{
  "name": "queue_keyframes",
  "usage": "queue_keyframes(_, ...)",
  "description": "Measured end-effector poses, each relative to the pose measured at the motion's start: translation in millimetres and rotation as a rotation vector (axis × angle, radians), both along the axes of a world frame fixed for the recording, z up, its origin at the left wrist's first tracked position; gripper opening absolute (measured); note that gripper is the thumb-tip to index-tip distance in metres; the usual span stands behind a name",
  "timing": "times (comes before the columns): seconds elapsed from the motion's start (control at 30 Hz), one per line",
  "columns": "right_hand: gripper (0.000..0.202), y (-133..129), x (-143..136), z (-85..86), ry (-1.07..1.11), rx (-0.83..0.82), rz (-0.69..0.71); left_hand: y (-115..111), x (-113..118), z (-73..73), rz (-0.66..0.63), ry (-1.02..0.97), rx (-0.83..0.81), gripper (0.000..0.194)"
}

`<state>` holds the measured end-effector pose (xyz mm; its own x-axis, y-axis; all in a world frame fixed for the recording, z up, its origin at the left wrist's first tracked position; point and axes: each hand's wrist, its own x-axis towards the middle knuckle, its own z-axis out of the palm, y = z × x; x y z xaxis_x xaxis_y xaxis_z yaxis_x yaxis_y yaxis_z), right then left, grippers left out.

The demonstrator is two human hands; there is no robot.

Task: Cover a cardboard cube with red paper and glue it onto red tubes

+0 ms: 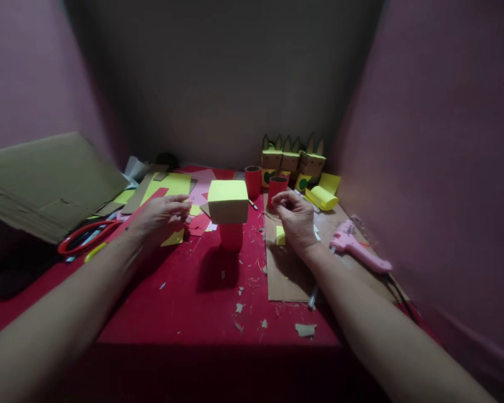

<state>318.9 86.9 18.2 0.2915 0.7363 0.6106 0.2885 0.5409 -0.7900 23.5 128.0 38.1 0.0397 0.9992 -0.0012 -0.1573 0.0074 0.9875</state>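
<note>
Dim pink walls close in on a red-covered desk littered with paper scraps. Fingers of the left hand are loosely parted, with nothing visible in them, over coloured paper cuttings. On the right hand, thumb and forefinger come together just in front of a red tube; whether they pinch something small cannot be told.

Between the hands, touched by neither, stands the box-topped tube, a yellow-topped cardboard block above a red cylinder. It looks top-heavy, so it would be best handled with one hand steadying the cylinder low down and the other pressing the block gently and evenly (a sideways nudge could tip it).

Just beside the right hand, a yellow paper piece lies on a cardboard sheet, with a pink glue gun to the right; its nozzle deserves a wide berth. Farther back stand another red tube and a cluster of eared figures.

How the block joins its cylinder is hidden, as is the block's far side. The big cardboard panel is cut off at the left edge, and the shadowed corner beneath it is hard to read.
</note>
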Motion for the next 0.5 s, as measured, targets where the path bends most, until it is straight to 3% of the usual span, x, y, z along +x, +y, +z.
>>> queue_keyframes(0.2, 0.011, -0.9, -0.3, 2.2, 0.118, -0.035, 0.027, -4.8, 2.1, 5.1, -0.044, -0.032, -0.049, 0.028)
queue_keyframes(0.3, 0.006, -0.5, -0.9, 2.1, 0.165, -0.065, 0.037, -5.2, 2.8, 1.8, -0.07, -0.04, -0.036, 0.027)
queue_keyframes(0.5, 0.019, -1.2, -4.5, -0.1, 0.212, -0.143, 0.075, -3.3, 3.3, -7.6, -0.09, -0.021, 0.005, 0.027)
